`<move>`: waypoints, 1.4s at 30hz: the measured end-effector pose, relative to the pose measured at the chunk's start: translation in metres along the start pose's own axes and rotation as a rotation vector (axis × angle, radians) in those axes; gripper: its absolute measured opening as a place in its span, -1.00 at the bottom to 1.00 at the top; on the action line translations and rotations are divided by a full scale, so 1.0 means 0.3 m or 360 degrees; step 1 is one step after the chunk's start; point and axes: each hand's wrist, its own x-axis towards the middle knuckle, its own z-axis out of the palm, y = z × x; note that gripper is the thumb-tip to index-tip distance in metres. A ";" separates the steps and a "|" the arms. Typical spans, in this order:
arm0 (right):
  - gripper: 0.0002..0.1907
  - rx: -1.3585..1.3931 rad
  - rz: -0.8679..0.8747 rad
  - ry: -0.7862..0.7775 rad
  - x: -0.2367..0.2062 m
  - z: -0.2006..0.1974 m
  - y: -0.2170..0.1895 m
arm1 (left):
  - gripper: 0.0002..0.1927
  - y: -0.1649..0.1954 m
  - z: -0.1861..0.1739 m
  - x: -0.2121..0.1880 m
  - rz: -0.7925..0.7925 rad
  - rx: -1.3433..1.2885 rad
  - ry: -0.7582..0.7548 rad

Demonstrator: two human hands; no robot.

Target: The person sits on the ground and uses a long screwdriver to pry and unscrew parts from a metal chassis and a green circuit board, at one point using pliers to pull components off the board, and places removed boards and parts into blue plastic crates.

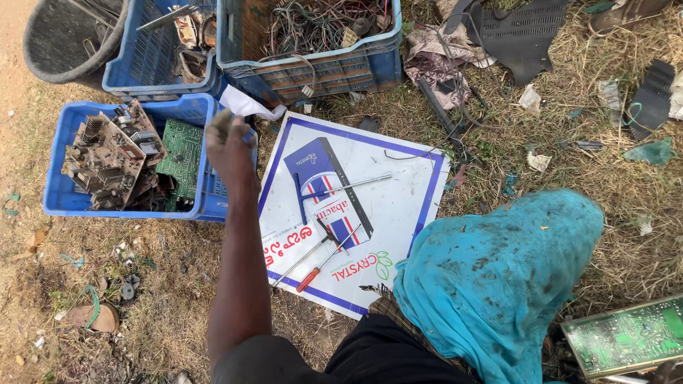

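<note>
Fingers of the left hand [229, 146] curl around a small grey piece, too blurred to identify, held over the right rim of the blue crate [64, 171] whose circuit boards [114, 160] lie at nine o'clock; the right hand is out of view.

A square white sign [356, 213] with a blue border lies flat on the dry grass, just right of a blue crate [60, 192]. A dark blue product picture with red and white stripes sits at its middle, and red and green lettering runs along its near edge. Screwdrivers [320, 259] rest on it.
</note>
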 end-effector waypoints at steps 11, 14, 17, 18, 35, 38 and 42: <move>-0.76 0.0286 -0.0146 0.0076 -0.056 -0.361 0.101 | -0.80 0.009 0.313 -0.826 0.1048 0.1068 -0.2634; -0.78 0.0436 -0.0183 0.0103 -0.093 -0.392 0.106 | -0.93 0.071 0.332 -0.736 0.0820 0.1426 -0.3164; -0.85 0.0602 -0.0157 0.0218 -0.123 -0.392 0.126 | -0.88 0.142 0.412 -0.769 0.0986 0.2029 -0.3314; -0.87 0.0644 -0.0151 0.0243 -0.124 -0.394 0.136 | -0.86 0.167 0.456 -0.805 0.1106 0.2234 -0.3257; -0.06 -0.0445 -0.0738 -0.0365 -0.077 0.171 0.068 | -0.73 0.056 1.117 -1.605 0.1320 0.0420 -0.2251; -0.29 -0.1141 -0.0634 -0.0113 -0.012 0.092 0.074 | -0.79 -0.149 1.167 -1.712 0.1051 0.0408 -0.2272; -0.52 -0.0936 -0.0584 0.0462 0.107 -0.139 0.156 | -0.63 -0.512 1.181 -1.972 0.1270 0.0908 -0.2604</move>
